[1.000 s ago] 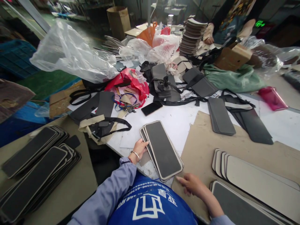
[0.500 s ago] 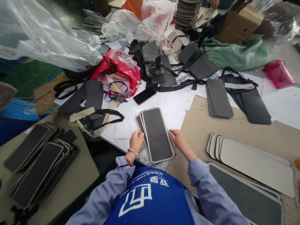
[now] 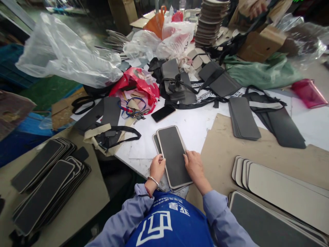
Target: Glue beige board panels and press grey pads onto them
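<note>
Directly ahead of my body lies a small pile of rounded rectangular panels, the top one a dark grey panel (image 3: 174, 156) with a pale border. My left hand (image 3: 157, 168) is closed at the panel's left edge, its thumb and finger pinched together there. On the opposite side, my right hand (image 3: 194, 168) grips the right edge, with its fingertips on the border and the other fingers curled. Under the top panel, another panel sticks out at the upper left. What the left fingers pinch is partly hidden.
Stacked dark panels (image 3: 45, 195) lie on a board at left. Beige panels (image 3: 285, 190) and larger grey panels (image 3: 267, 223) are at right. Beyond the hands are a phone (image 3: 163, 113), a red bag (image 3: 138, 84), black straps (image 3: 125, 132) and more grey panels (image 3: 244, 118).
Both hands have closed in on the panel's edges, the right one now overlapping its border. The lower panels show less at the sides. The camera view has shifted slightly.
</note>
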Tool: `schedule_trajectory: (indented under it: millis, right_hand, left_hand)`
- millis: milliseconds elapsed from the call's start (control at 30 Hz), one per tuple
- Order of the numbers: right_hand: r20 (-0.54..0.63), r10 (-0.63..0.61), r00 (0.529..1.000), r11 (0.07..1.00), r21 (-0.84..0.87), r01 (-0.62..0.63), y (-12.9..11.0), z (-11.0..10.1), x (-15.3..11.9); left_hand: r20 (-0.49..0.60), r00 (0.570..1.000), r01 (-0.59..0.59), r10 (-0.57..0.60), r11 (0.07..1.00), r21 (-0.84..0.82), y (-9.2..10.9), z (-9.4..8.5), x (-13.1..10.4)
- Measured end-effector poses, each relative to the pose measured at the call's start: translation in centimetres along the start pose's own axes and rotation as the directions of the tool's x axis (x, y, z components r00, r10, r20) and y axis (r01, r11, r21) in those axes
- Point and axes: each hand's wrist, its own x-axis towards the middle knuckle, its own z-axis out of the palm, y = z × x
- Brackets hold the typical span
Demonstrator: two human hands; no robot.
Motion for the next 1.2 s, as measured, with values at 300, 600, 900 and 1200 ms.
schedule_trajectory:
  millis: [300, 600, 900, 1200]
  right_hand:
    - [0.052, 0.245, 0.968, 0.882, 0.402, -0.244, -0.8, -0.3, 1.8]
    - [-0.013, 0.177, 0.984, 0.935, 0.315, -0.163, -4.1, -0.9, 1.4]
    - [-0.095, 0.14, 0.986, 0.978, 0.166, -0.123, -5.8, -1.5, 0.3]
    - [-0.179, 0.111, 0.978, 0.97, 0.234, -0.067, -6.5, -2.1, -0.7]
  left_hand:
    - [0.164, 0.985, 0.109, -0.053, 0.929, -0.353, 0.2, -0.7, -0.4]
    - [0.38, 0.924, 0.261, 0.035, 0.668, -0.697, 3.8, -1.7, -1.9]
    - [0.407, 0.912, 0.301, 0.041, 0.609, -0.734, 5.3, -3.0, -2.4]
    - [0.432, 0.898, 0.303, 0.081, 0.598, -0.742, 5.3, -3.5, -2.7]
